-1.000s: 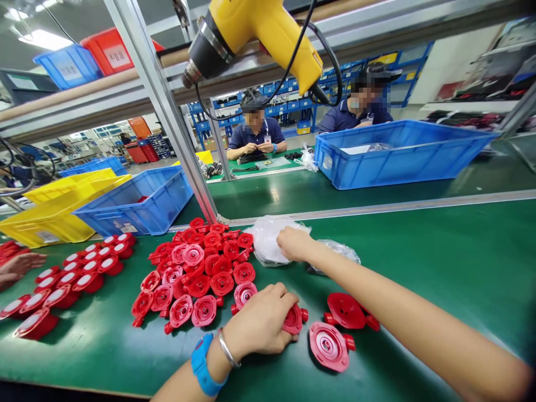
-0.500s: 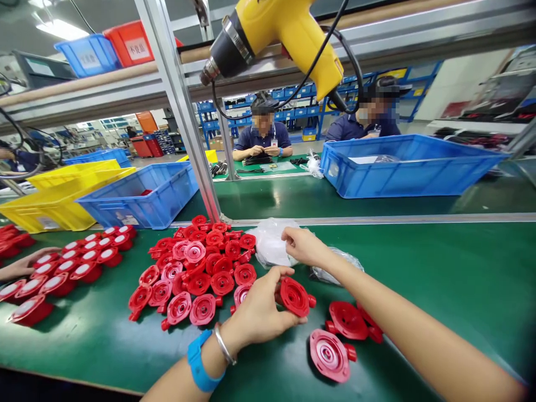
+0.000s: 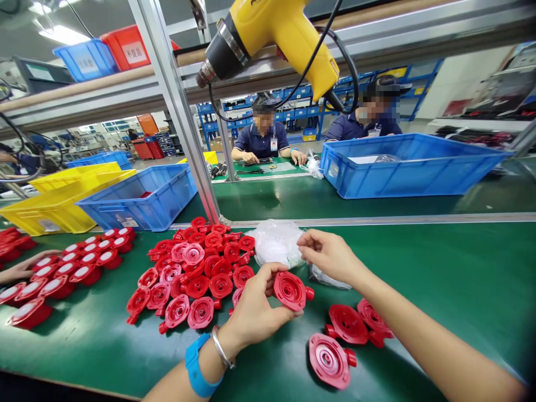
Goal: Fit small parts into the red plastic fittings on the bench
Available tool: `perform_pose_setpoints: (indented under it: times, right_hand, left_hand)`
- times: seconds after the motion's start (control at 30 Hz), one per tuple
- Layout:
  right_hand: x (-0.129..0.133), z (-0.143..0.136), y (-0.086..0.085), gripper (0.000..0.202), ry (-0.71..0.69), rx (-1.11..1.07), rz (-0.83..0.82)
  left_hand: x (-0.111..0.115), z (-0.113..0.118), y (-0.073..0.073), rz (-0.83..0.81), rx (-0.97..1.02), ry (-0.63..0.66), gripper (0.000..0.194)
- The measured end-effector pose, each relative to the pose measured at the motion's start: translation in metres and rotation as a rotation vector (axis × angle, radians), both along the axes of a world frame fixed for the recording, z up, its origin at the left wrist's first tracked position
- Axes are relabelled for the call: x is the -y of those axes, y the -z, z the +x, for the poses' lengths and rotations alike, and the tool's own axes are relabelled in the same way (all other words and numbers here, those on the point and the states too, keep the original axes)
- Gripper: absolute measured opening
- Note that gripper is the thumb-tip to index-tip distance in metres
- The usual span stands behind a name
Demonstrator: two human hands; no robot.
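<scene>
My left hand (image 3: 255, 307), with a blue band and a silver bangle at the wrist, holds a round red part (image 3: 290, 291) with a short side spout, its hollow face up. My right hand (image 3: 329, 254) hovers above and to the right of it, fingertips pressed together beside a clear plastic bag (image 3: 276, 243) of white items; whatever they pinch is too small to make out. Several similar red parts (image 3: 201, 311) lie in a loose pile to the left. Nearer my right forearm rest a pinkish-red part (image 3: 329, 360), a darker red one (image 3: 348, 322) and another (image 3: 372, 317).
A yellow heat gun (image 3: 268, 44) hangs overhead from the frame. Blue bins (image 3: 402, 178) and yellow bins (image 3: 62, 204) stand behind. At the left, another person's hand (image 3: 29, 268) touches rows of red parts with white discs. Two people sit across the bench.
My right hand has moved right and down, away from the middle of the plastic bag. My left hand has shifted slightly left and up, with the red part tilted more toward the camera.
</scene>
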State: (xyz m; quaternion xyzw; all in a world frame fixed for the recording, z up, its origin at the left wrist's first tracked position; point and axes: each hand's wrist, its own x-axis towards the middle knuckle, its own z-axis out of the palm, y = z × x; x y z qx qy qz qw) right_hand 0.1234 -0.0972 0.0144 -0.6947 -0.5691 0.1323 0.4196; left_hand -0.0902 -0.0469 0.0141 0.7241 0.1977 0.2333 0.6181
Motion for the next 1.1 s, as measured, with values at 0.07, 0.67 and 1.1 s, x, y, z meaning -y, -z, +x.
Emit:
perform_pose_setpoints:
  times: [0.07,0.67,1.1]
  right_hand:
    - [0.021,-0.005,0.003,0.016,-0.029,-0.192,0.033]
    - [0.057,-0.047,0.023,0.006,-0.169,-0.044,0.355]
    - [0.057,-0.053,0.020,0.012,-0.179,0.055,0.440]
  left_hand:
    - [0.001,-0.001,0.001,0.031,0.024,0.008,0.059]
    - [0.011,-0.003,0.012,0.510,0.021,-0.058,0.056]
    - [0.008,-0.004,0.022,0.647,0.045,-0.115,0.056]
